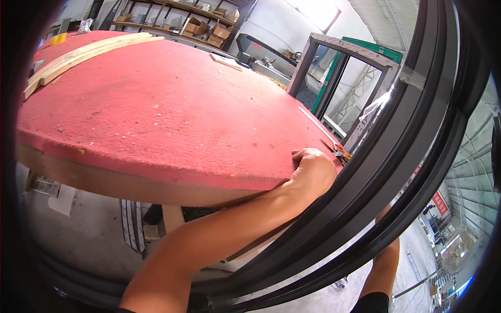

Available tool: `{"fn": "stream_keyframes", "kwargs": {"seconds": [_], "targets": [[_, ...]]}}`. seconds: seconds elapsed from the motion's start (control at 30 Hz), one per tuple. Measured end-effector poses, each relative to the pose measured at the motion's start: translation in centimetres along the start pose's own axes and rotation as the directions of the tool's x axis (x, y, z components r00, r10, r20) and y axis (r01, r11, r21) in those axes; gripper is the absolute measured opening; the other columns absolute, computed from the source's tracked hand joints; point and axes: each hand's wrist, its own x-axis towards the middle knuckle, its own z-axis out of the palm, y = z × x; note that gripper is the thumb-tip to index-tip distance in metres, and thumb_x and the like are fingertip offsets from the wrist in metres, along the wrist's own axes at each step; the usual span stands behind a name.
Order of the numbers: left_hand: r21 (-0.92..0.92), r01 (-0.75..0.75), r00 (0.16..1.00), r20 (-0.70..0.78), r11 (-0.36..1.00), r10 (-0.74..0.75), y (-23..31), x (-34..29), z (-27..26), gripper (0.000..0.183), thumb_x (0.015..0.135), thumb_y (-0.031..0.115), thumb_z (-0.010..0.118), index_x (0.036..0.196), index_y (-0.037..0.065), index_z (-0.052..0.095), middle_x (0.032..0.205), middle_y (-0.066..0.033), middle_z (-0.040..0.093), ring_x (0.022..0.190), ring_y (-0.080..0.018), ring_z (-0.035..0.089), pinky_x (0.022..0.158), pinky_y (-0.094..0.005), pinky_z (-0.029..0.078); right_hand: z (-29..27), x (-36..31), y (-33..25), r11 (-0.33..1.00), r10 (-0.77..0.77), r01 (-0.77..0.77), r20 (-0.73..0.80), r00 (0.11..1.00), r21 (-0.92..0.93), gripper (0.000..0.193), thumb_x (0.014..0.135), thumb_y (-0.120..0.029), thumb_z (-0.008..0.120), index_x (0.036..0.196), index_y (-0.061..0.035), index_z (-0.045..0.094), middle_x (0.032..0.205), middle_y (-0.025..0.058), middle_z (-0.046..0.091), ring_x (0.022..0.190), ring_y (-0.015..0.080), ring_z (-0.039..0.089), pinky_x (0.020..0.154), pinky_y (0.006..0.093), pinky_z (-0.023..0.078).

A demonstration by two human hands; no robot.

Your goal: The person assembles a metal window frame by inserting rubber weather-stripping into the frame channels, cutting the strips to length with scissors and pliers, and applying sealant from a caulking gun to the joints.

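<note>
A large dark window or door frame [360, 172] stands tilted through the right of the view, its profile curving from the lower edge up to the top. My left arm reaches across to the red-covered table [172, 104]. My left hand [314, 166] rests at the table's right corner, close against the frame, with its fingers curled in; whatever they hold, if anything, is hidden. Just beyond it lies a hand tool with red and orange handles [340, 151]. My right forearm [383, 266] rises on the frame's other side, and the frame covers most of that hand.
Long wooden strips [88, 55] lie at the table's far left, and a white pad [226, 62] at its far edge. Behind are shelves with cardboard boxes [195, 27], a machine [266, 65] and another upright framed window [347, 83]. Metal profiles [132, 224] are below the table.
</note>
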Motion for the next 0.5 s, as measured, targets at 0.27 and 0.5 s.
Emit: {"fn": "stream_keyframes", "kwargs": {"seconds": [0.27, 0.5], "targets": [[0.055, 0.101, 0.992, -0.076, 0.993, -0.097, 0.2, -0.1, 0.5, 0.015, 0.078, 0.022, 0.063, 0.082, 0.012, 0.074, 0.085, -0.01, 0.068, 0.081, -0.0246, 0.066, 0.055, -0.0369, 0.048, 0.9, 0.0, 2.6, 0.959, 0.032, -0.028, 0.009, 0.999, -0.282, 0.036, 0.096, -0.034, 0.056, 0.11, -0.0011, 0.062, 0.085, 0.0062, 0.065, 0.075, 0.0195, 0.063, 0.067, 0.0337, 0.051], [-0.104, 0.02, 0.999, -0.035, 0.994, -0.024, -0.7, 0.9, 1.7, 0.017, 0.078, 0.023, 0.063, 0.082, 0.011, 0.074, 0.082, -0.0085, 0.067, 0.077, -0.0263, 0.063, 0.045, -0.0403, 0.043, 0.5, -0.9, 2.0, 0.893, -0.016, 0.029, 0.033, 0.999, -0.449, 0.034, 0.093, -0.034, 0.062, 0.104, -0.0018, 0.065, 0.079, 0.006, 0.064, 0.071, 0.0198, 0.062, 0.065, 0.0351, 0.05]]}}
